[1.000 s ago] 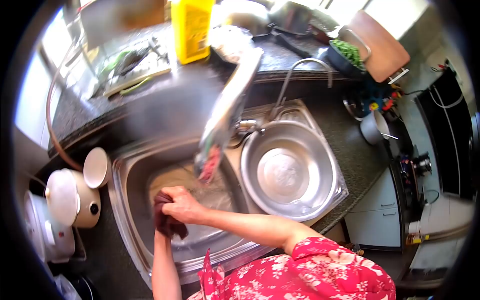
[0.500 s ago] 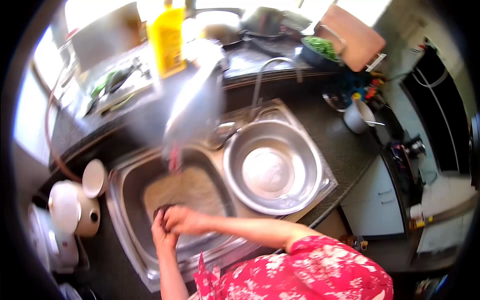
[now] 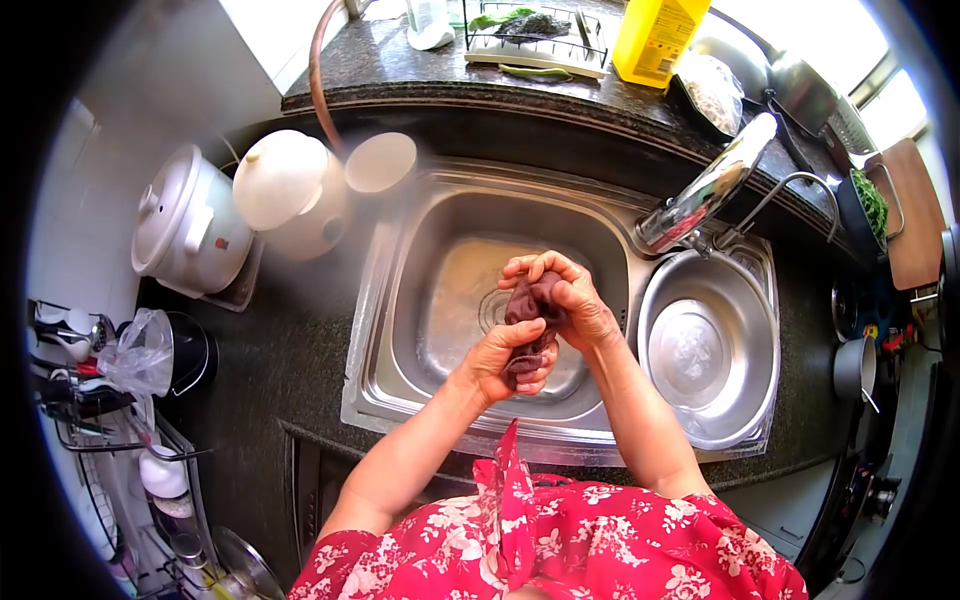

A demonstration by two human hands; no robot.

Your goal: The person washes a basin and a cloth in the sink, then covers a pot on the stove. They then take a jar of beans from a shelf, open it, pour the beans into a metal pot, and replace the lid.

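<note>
A crumpled dark maroon cloth is bunched between my two hands above the left sink basin. My left hand grips its lower part, fingers wrapped round it. At its upper right, my right hand is closed on the other end. Beneath my hands, the basin's bottom and drain show. A round steel bowl stands in the right part of the sink, beside my right forearm. The faucet rises behind, between basin and bowl.
On the left stand a white cooker, a cream pot and a dish rack. A yellow bottle and a small rack with vegetables are on the back ledge. At right are greens in a dark pan and a cutting board.
The view has turned left, so the sink and bowl appear shifted and more of the left counter shows. The cloth is now more visible, raised above the basin between both hands.
</note>
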